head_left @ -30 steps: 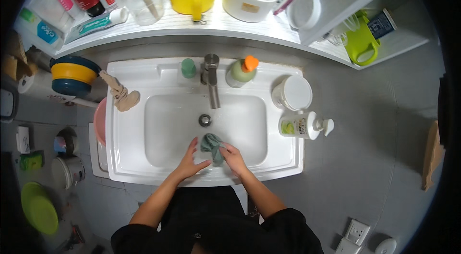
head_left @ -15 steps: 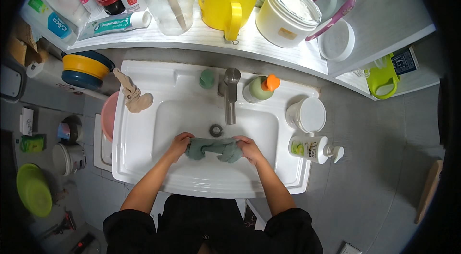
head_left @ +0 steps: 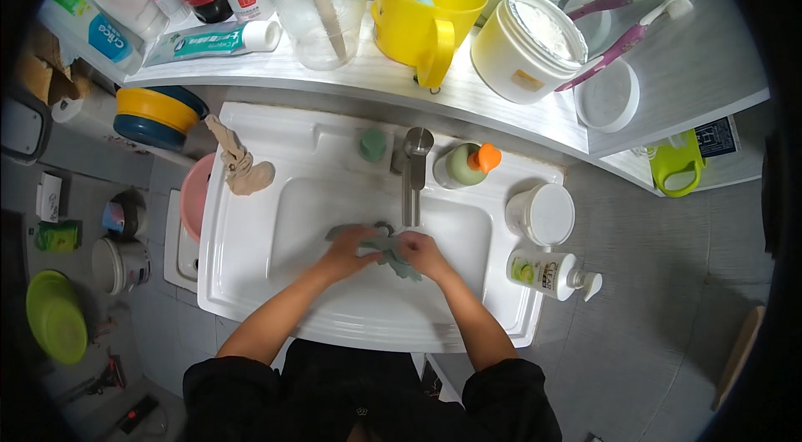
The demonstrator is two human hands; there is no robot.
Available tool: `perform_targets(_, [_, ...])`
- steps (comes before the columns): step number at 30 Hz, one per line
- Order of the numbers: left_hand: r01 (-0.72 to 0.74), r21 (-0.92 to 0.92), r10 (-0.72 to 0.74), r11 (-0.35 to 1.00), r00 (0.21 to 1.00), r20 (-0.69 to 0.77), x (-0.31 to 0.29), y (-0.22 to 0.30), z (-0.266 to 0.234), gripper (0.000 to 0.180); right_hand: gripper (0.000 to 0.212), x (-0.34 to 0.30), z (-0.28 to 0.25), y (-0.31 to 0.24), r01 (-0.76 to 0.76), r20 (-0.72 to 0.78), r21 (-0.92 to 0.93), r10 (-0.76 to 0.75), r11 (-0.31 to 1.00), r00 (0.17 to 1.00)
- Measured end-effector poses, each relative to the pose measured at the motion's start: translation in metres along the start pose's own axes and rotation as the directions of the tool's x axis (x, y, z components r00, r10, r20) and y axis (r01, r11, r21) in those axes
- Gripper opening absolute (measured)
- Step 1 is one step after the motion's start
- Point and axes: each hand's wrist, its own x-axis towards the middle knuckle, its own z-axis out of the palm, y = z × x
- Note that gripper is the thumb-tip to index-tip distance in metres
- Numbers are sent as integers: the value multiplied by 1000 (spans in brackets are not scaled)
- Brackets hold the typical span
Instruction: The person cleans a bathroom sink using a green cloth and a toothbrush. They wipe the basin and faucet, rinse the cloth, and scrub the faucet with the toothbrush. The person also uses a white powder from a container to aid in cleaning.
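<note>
A crumpled grey-green cloth is bunched between my hands over the basin of the white sink. My left hand is closed on its left part, and a piece sticks out beyond the fingers. At the right end my right hand pinches the cloth, with its fingertips partly hidden. Both hands are just in front of the metal tap, near the drain, which the cloth and fingers partly cover. I cannot make out any running water.
On the sink's left rim lies a twisted beige cloth. Behind the basin are a green round piece and an orange-topped pump bottle. A white tub and white pump bottle stand right. A crowded shelf overhangs the back.
My hands have come closer together and moved toward the drain. The cloth, stretched between them before, is now bunched up. The view has shifted slightly.
</note>
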Motion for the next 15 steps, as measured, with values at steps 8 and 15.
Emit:
perform_targets(8, [630, -546, -360, 552, 771, 525, 24, 6, -7, 17, 14, -4, -36, -53, 53, 153, -504, 28, 862, 988])
perform_targets(15, [274, -5, -244, 962, 866, 437, 14, -30, -16, 19, 15, 4, -46, -45, 271, 21, -444, -293, 854, 956])
